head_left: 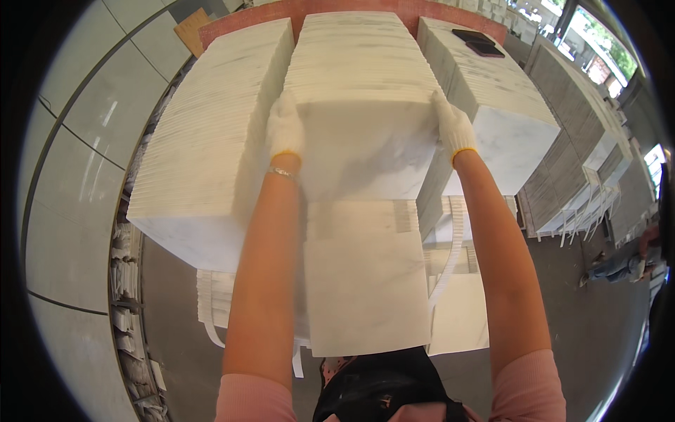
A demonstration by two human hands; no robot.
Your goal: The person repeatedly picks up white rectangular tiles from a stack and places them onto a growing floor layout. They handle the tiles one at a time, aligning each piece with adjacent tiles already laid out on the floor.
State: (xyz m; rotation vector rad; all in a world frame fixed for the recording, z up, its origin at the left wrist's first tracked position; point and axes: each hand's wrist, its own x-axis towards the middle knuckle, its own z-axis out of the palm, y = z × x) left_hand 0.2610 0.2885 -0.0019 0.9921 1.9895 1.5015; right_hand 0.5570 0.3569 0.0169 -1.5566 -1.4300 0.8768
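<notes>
A long row of white marble tiles (351, 63) stands on edge in front of me, packed face to face. Its nearest marble tile (369, 151) shows a pale face with a grey streak. My left hand (285, 128), in a white knit glove, grips that tile's upper left edge. At the upper right edge, my right hand (454, 128) wears a matching glove and is closed round the side. Some fingers of both hands are hidden behind the edges. Below, another pale tile (368, 281) slopes toward me.
Similar tile rows stand at the left (197, 133) and right (492, 105). Two dark flat phone-like objects (479, 43) lie on the right row. A red board (246, 29) runs behind. White straps (453, 246) hang below. Large slabs (77, 176) line the left; another person (626, 266) is far right.
</notes>
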